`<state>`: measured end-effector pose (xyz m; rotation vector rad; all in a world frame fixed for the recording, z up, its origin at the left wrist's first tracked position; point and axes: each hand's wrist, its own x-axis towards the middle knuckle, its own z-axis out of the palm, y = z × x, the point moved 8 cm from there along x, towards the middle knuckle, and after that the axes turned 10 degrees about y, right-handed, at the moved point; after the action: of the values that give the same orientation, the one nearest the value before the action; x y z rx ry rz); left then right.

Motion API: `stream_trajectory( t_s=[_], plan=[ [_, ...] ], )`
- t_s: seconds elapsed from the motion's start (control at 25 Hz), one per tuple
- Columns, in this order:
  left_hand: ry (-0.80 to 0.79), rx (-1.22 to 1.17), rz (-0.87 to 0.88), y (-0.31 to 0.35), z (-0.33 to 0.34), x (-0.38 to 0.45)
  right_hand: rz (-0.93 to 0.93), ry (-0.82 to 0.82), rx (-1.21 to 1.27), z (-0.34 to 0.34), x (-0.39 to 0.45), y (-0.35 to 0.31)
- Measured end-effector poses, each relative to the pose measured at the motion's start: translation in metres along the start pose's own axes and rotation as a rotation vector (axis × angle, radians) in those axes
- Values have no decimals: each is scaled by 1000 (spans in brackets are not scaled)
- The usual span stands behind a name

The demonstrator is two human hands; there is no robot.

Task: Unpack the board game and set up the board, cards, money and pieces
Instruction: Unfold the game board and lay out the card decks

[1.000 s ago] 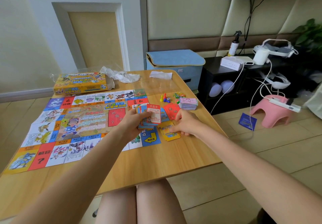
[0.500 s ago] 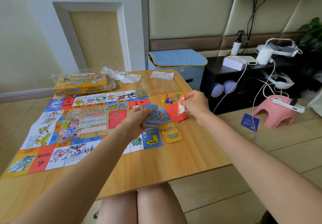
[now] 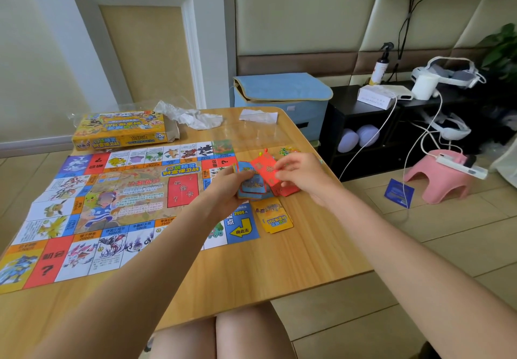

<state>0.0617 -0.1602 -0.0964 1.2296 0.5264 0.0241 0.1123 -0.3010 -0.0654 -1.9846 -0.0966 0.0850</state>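
Left hand (image 3: 223,188) is gripping a fan of blue picture cards (image 3: 253,184) above the colourful paper game board (image 3: 117,205), right hand (image 3: 299,175) is pinching a red card (image 3: 264,171); board's corner arrow square is reading "2000".

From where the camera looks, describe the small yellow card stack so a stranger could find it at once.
Start at the wooden table and follow the game board to its near right corner, the blue square with the yellow arrow. Just right of it lies the yellow card stack, off the board. Unlike the red and blue cards above it, no hand touches it.
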Motion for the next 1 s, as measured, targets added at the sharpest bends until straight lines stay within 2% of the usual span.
stream_trajectory(
  t_s=[0.12, 0.28, 0.48, 0.6, 0.84, 1.0],
  plan=[
    [84, 16, -7, 2, -8, 5, 62, 145, -98, -18, 5, 20],
    [88, 43, -24, 3, -4, 8, -57, 221, -314, -19, 5, 28],
    [50, 80, -3, 12, 8, 19, -208, 225, -522, -11, 3, 21],
    [44, 169, 17, 22, 13, 29, -240, 231, -545, -17, 4, 22],
    [-23, 408, -27, 28, 35, 40, -298, 60, -583, -7, 5, 24],
    [-53, 466, -92, 23, 43, 43, -346, -65, -590, 3, 5, 21]
  ],
)
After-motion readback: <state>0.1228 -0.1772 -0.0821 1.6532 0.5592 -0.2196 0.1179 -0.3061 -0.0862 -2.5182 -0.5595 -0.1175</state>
